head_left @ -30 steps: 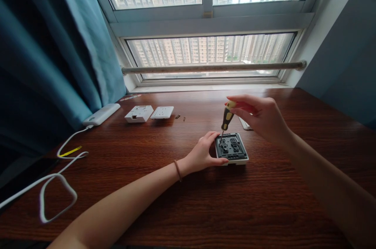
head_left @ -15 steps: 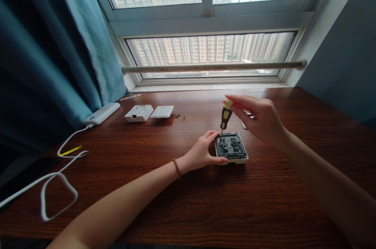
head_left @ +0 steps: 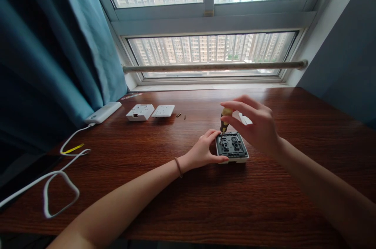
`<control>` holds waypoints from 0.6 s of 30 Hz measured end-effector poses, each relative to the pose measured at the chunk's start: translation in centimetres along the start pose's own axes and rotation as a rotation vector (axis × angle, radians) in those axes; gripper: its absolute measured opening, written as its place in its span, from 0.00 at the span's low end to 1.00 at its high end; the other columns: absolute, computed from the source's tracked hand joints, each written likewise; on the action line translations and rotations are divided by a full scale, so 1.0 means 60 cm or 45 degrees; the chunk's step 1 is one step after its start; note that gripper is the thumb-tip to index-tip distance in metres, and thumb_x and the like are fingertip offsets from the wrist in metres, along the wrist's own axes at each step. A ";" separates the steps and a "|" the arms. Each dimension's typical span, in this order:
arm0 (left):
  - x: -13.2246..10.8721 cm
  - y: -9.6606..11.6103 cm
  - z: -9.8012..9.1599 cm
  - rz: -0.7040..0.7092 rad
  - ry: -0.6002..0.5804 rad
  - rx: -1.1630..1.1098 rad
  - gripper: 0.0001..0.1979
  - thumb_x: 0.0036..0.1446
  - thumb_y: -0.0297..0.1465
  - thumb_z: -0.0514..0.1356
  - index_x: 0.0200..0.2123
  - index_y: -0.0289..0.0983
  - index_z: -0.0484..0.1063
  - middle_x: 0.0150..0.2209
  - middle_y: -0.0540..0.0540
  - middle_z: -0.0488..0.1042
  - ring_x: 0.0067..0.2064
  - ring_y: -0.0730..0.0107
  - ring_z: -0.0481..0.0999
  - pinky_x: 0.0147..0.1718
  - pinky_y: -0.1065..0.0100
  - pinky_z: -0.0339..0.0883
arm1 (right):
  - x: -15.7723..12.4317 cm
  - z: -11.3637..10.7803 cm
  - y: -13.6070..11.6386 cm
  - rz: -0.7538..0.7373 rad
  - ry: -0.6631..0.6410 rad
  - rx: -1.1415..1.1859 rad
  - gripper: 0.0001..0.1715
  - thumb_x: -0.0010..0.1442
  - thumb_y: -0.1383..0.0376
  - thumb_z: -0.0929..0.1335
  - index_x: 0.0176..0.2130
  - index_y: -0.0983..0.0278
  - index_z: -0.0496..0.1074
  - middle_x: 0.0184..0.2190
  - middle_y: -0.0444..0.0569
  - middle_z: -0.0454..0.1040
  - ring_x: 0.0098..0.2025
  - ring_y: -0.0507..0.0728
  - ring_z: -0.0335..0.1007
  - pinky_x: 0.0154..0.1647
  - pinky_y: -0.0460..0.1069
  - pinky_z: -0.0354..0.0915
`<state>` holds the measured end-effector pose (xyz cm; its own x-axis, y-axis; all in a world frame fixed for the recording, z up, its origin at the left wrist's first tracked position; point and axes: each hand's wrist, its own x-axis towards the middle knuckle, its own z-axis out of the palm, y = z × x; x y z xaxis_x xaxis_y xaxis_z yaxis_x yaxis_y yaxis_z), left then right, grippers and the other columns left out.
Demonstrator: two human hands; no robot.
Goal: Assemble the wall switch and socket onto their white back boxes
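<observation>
A wall switch with a dark inner face and a white base lies flat on the table. My left hand grips its left side, thumb along the near edge and fingers at the far left corner. Above that corner my right hand pinches the yellow and black handle of a screwdriver between thumb and fingers. The screwdriver stands nearly upright, its shaft reaching down to the upper left part of the dark face. Its very tip is too small to make out.
To the left on the brown table are a white box, a white socket plate and small screws. Farther left lie a white power bank and its looped cable. A white piece sits behind my right hand.
My right hand has shifted its fingers lower around the screwdriver handle, and the handle stands more upright. My left hand and the wall switch stay in place.
</observation>
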<state>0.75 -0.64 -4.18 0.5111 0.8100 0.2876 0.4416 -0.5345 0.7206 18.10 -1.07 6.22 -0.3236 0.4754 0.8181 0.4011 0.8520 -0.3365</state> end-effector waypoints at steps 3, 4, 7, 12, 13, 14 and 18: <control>-0.001 -0.004 0.001 0.008 -0.003 -0.006 0.38 0.39 0.44 0.67 0.54 0.38 0.61 0.51 0.42 0.64 0.53 0.56 0.65 0.55 0.59 0.59 | 0.004 -0.007 0.010 0.090 -0.065 0.087 0.14 0.59 0.67 0.64 0.46 0.61 0.71 0.42 0.51 0.73 0.41 0.56 0.71 0.43 0.52 0.70; -0.001 -0.006 0.001 0.011 -0.003 -0.011 0.39 0.39 0.44 0.67 0.54 0.38 0.61 0.51 0.42 0.64 0.53 0.56 0.65 0.55 0.59 0.59 | 0.006 -0.009 0.015 0.154 -0.065 0.135 0.14 0.60 0.68 0.64 0.46 0.62 0.71 0.43 0.51 0.73 0.43 0.56 0.71 0.44 0.53 0.70; -0.001 -0.008 0.002 0.014 -0.004 -0.017 0.39 0.39 0.45 0.67 0.55 0.39 0.61 0.51 0.42 0.65 0.53 0.56 0.66 0.55 0.59 0.59 | 0.007 -0.011 0.033 0.371 0.001 0.266 0.11 0.57 0.66 0.66 0.43 0.64 0.71 0.38 0.50 0.76 0.41 0.57 0.74 0.45 0.54 0.70; -0.001 -0.007 0.001 0.002 -0.018 0.013 0.39 0.39 0.46 0.66 0.55 0.40 0.60 0.52 0.42 0.64 0.53 0.55 0.65 0.55 0.58 0.58 | 0.000 -0.003 0.053 0.537 0.167 0.144 0.14 0.49 0.61 0.73 0.35 0.63 0.71 0.27 0.44 0.74 0.29 0.54 0.73 0.32 0.51 0.72; -0.001 -0.007 0.001 -0.003 -0.018 0.017 0.40 0.39 0.46 0.66 0.55 0.39 0.60 0.52 0.42 0.64 0.54 0.55 0.65 0.55 0.57 0.58 | -0.001 -0.002 0.054 0.515 0.189 0.110 0.14 0.48 0.61 0.73 0.35 0.63 0.71 0.27 0.44 0.73 0.27 0.53 0.72 0.30 0.50 0.71; -0.001 -0.007 0.001 -0.009 -0.019 0.023 0.40 0.39 0.46 0.66 0.55 0.39 0.60 0.53 0.42 0.64 0.54 0.55 0.65 0.55 0.57 0.57 | -0.002 -0.001 0.053 0.472 0.199 0.082 0.14 0.48 0.61 0.73 0.36 0.63 0.71 0.28 0.43 0.73 0.27 0.52 0.71 0.29 0.50 0.71; -0.002 -0.007 0.001 -0.021 -0.018 0.044 0.40 0.39 0.46 0.66 0.55 0.39 0.60 0.53 0.42 0.64 0.54 0.55 0.64 0.56 0.57 0.57 | 0.002 -0.011 0.038 0.228 0.094 -0.031 0.10 0.54 0.64 0.70 0.39 0.62 0.74 0.34 0.47 0.73 0.32 0.53 0.71 0.34 0.51 0.70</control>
<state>0.57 -0.52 -4.54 0.5140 0.8153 0.2668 0.4748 -0.5294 0.7030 19.54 0.78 5.83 -0.1817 0.6008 0.7785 0.4677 0.7492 -0.4690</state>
